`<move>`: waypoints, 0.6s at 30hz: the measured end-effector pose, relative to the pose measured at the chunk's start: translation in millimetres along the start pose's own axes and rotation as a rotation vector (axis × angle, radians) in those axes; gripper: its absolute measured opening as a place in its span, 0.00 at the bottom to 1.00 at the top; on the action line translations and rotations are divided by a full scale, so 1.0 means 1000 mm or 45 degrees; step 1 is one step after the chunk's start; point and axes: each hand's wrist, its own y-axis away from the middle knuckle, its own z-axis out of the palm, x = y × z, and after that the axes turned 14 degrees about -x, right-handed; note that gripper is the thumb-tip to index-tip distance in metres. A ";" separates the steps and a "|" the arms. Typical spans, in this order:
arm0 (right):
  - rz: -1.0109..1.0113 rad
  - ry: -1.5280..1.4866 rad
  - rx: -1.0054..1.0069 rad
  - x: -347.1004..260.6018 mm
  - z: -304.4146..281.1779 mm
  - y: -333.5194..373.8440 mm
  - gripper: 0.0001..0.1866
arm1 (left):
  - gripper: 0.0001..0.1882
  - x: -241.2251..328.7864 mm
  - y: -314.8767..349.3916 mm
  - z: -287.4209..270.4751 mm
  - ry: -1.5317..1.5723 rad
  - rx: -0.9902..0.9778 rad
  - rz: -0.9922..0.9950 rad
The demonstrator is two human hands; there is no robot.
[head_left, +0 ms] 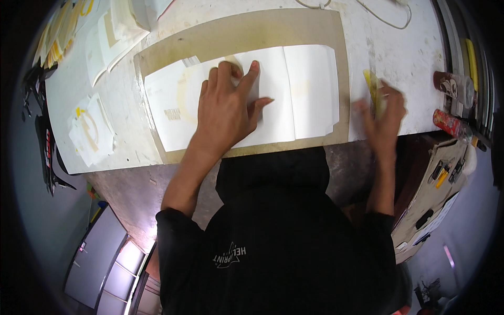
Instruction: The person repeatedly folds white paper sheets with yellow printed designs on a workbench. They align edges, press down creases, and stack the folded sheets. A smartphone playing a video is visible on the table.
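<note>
A large white folded paper sheet (pixel 273 100), with a crease to the right of its middle and pale yellow patches, lies in front of me. My left hand (pixel 226 102) rests over its middle, thumb and forefinger spread apart and the other fingers bent; nothing shows in its grasp. Beside the sheet, at the right, my right hand (pixel 387 115) is blurred by motion. Between its thumb and fingers is a thin yellow flat piece (pixel 372 86), whose exact kind I cannot make out. Under the sheet lies a brownish-grey mat (pixel 252 29).
White paper stacks (pixel 123 31) and a cut paper piece (pixel 92 131) lie at the left of the table (pixel 131 121). A brown-labelled cup (pixel 454 88) and a red container (pixel 449 122) stand by the right edge. A cable (pixel 391 23) curls at the back.
</note>
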 end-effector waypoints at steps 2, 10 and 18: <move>0.251 0.164 0.056 0.038 0.000 0.000 0.31 | 0.43 0.001 0.000 -0.007 -0.066 0.003 0.064; 0.137 -0.623 -0.008 -0.018 0.004 0.025 0.14 | 0.79 0.004 0.007 -0.005 -0.168 -0.319 0.048; -0.625 -0.207 -0.161 -0.083 0.019 0.026 0.16 | 0.81 0.005 0.009 -0.005 -0.159 -0.352 0.033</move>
